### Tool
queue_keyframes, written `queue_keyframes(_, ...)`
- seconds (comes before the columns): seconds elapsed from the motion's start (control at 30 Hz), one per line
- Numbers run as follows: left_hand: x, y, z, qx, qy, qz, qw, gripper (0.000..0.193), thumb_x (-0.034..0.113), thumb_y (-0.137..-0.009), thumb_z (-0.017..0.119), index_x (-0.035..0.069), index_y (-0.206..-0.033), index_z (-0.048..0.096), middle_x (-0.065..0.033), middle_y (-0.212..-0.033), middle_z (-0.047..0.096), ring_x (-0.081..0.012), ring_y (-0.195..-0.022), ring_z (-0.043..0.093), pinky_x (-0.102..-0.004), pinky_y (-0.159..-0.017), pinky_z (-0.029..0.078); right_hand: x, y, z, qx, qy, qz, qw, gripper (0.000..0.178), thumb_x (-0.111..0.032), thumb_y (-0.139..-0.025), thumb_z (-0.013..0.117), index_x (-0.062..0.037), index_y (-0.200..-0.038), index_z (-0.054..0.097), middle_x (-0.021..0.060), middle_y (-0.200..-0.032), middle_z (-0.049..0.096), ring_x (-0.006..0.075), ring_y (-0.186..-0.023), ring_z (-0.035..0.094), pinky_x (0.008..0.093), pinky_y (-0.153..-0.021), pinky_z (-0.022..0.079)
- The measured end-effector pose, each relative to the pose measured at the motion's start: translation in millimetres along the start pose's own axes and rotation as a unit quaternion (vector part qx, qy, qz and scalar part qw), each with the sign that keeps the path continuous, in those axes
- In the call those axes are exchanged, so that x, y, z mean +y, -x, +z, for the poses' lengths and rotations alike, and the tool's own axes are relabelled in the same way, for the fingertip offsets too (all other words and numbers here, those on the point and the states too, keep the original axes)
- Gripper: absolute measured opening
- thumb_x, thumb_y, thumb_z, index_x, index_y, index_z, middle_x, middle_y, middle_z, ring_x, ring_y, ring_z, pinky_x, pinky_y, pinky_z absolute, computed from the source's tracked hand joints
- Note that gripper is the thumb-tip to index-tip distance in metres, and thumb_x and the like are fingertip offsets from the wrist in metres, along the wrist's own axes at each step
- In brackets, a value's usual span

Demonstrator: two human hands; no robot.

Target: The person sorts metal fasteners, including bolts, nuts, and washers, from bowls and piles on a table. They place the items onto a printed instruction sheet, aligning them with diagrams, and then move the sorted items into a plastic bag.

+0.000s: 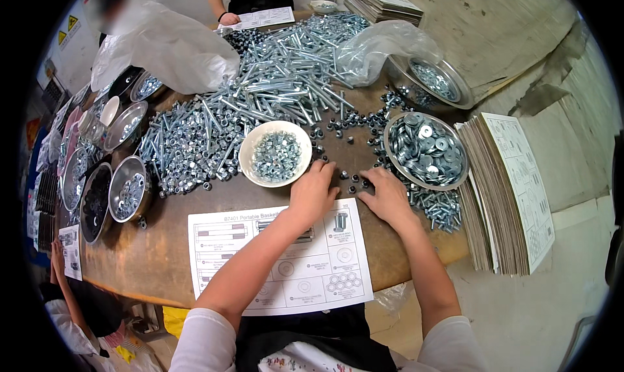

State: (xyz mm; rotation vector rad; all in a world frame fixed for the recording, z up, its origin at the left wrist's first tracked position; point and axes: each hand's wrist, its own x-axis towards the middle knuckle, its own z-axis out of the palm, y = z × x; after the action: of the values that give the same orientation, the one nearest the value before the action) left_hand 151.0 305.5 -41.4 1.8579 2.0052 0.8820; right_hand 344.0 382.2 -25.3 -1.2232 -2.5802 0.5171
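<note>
My left hand (pixel 313 193) rests on the table just right of a white bowl (pixel 243 152) filled with small silver nuts (pixel 276 154). Its fingers reach forward near loose dark nuts, with the thumb apart. Across a small gap, my right hand (pixel 388 195) has its fingers and thumb apart beside more dark nuts (pixel 351 190). Nothing shows in either hand. Below them lies a white printed sheet (pixel 283 287) with part drawings, partly covered by my left forearm. Some bolts (pixel 304 234) appear on it, half hidden by that arm.
Long bolts (pixel 292 60) and nuts are heaped across the middle. A metal bowl of washers (pixel 426 148) sits right, beside short bolts (pixel 439 209) and a stack of sheets (pixel 510 196). More metal bowls (pixel 130 189) stand left. Other people's hands (pixel 229 19) show at the far and left edges.
</note>
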Motion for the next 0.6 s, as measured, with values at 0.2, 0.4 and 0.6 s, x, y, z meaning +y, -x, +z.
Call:
queue_keyframes(0.2,-3,-26,20,-0.022,-0.012,0.094,0.995,0.024,0.01,-0.083,0.069,0.007,-0.107,0.071,-0.0128,-0.104,0.063,-0.0339,-0.095,0.065,-0.0424,-0.081,0.053,0,1,5,0.019,-0.014,-0.032,0.999,0.046,-0.02,-0.081,0.075,-0.0091,-0.124,0.062,0.011,-0.114,0.063,0.034,-0.103,0.063,0.0439,-0.087,0.051)
queue_keyframes(0.4,2,-43,18,-0.105,-0.082,0.116,0.984,0.015,0.01,-0.085,0.066,0.008,-0.097,0.073,-0.0126,-0.094,0.064,-0.0353,-0.088,0.066,-0.0447,-0.077,0.053,2,-3,2,-0.007,-0.01,-0.049,0.999,0.033,-0.02,-0.083,0.073,-0.0088,-0.112,0.063,0.0114,-0.103,0.062,0.0344,-0.097,0.064,0.0463,-0.081,0.051)
queue_keyframes(0.6,-4,-49,18,-0.114,-0.039,0.137,0.983,0.015,0.01,-0.083,0.067,0.007,-0.097,0.071,-0.0148,-0.096,0.064,-0.0363,-0.091,0.066,-0.0452,-0.08,0.053,8,-2,7,0.028,-0.012,-0.095,0.995,0.018,-0.019,-0.083,0.073,-0.0068,-0.095,0.068,0.0108,-0.093,0.061,0.0338,-0.089,0.065,0.0458,-0.076,0.052)
